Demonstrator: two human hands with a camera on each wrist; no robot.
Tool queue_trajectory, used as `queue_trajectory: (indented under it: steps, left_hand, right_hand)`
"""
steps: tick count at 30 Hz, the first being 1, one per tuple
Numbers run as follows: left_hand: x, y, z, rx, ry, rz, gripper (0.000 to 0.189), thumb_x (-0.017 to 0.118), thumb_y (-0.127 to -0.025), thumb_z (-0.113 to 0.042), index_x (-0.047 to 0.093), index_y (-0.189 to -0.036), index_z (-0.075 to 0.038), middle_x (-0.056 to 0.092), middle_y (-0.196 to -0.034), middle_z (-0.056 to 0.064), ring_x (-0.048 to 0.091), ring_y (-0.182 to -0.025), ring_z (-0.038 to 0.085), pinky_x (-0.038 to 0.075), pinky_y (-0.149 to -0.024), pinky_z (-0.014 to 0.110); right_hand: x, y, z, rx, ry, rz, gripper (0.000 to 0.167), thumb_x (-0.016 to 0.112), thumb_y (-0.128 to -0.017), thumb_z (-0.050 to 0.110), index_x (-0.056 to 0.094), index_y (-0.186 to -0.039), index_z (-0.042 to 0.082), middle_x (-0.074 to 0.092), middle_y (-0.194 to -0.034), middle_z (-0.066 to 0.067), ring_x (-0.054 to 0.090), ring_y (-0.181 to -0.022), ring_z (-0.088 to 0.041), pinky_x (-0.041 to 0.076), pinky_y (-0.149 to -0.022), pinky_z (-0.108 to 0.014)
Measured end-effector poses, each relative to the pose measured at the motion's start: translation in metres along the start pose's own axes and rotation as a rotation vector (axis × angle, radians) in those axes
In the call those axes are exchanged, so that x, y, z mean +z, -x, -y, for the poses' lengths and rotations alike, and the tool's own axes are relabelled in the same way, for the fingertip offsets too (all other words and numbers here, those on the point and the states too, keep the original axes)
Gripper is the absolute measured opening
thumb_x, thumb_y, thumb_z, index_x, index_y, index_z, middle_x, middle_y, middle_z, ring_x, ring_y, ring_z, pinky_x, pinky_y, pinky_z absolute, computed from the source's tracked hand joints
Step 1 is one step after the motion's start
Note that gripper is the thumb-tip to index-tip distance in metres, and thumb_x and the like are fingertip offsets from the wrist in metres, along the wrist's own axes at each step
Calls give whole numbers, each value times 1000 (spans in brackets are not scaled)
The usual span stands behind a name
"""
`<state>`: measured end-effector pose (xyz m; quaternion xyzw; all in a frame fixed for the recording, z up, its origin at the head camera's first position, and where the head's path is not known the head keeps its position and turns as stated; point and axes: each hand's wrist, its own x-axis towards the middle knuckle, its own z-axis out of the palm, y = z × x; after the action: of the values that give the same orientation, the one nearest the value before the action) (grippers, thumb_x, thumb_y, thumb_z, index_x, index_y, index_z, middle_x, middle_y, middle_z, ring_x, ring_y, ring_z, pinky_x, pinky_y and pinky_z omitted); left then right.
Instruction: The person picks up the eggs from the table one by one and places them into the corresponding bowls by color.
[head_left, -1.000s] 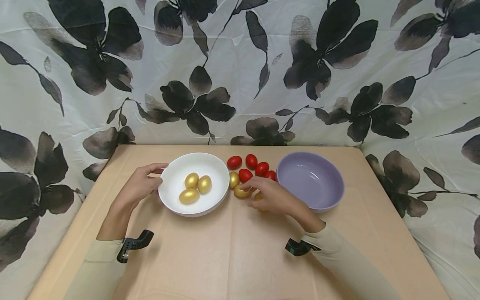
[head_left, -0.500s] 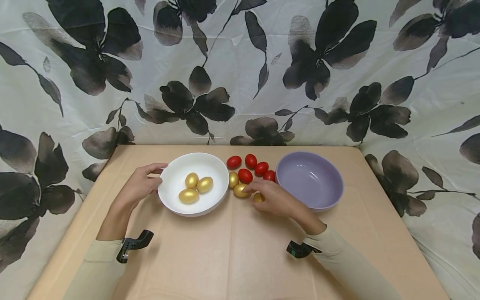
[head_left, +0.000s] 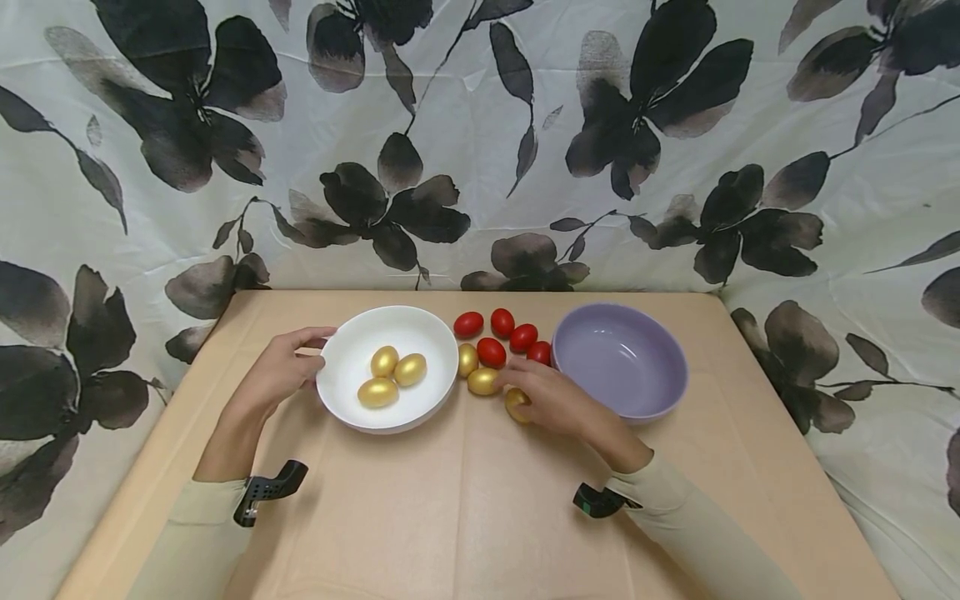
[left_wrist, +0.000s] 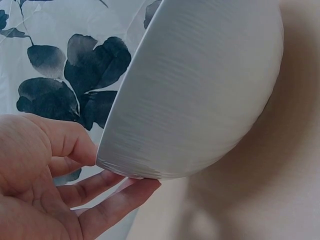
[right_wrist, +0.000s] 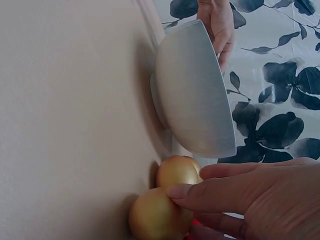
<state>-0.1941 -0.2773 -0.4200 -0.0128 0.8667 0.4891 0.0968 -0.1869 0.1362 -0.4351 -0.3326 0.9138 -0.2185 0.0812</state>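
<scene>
My left hand (head_left: 281, 371) holds the rim of a white bowl (head_left: 442, 392); in the left wrist view the thumb is at the rim and fingertips lie under the wall. Three gold eggs (head_left: 378, 392) lie inside the bowl. Right of it, my right hand (head_left: 555, 400) has its fingers around a gold egg (head_left: 517, 405) on the table. In the right wrist view a fingertip rests on the nearer gold egg (right_wrist: 157, 215); the far side of the grasp is hidden. Two other gold eggs, one at the front (head_left: 482, 381) and one behind (head_left: 467, 360), sit beside the bowl.
Several red eggs (head_left: 502, 322) lie behind the right hand, between the bowls. A purple bowl (head_left: 618, 412) with nothing in it stands at the right. The table (head_left: 420, 517) ends at the back against a floral curtain (head_left: 480, 167).
My right hand has drawn slightly back and right, from the front gold egg to the one nearest me. The left hand and the white bowl have stayed in place.
</scene>
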Motion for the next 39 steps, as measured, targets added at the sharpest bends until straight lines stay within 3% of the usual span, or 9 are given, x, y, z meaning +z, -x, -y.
queue_trajectory:
  steps: [8,15,32,39]
  left_hand:
    - [0,-1,1,-7,-6,-2,59,51,-95,-4,42,-153,-3,47,-143,29,63,-108,38,59,-72,33]
    - [0,1,-2,-6,-8,-1,59,51,-95,-4,42,-153,-3,47,-143,29,62,-109,39,59,-74,33]
    - [-1,2,-3,2,-1,3,58,51,-94,-2,44,-152,-2,48,-141,29,63,-105,37,59,-72,33]
    - [-1,3,-4,0,1,3,58,51,-94,-2,44,-151,-1,48,-141,29,63,-106,38,59,-71,32]
  right_hand:
    - [-5,5,3,34,3,48,40,84,-83,11,73,-121,10,66,-111,-3,58,-97,-17,55,-89,-35]
    - [-7,4,6,47,34,80,30,85,-82,14,75,-111,15,66,-101,2,56,-90,-14,53,-85,-31]
    - [-6,2,7,59,75,131,31,85,-82,15,76,-112,18,64,-100,6,57,-90,-12,54,-87,-30]
    - [-5,2,9,55,35,141,33,83,-82,13,76,-114,16,65,-101,4,57,-92,-13,54,-87,-32]
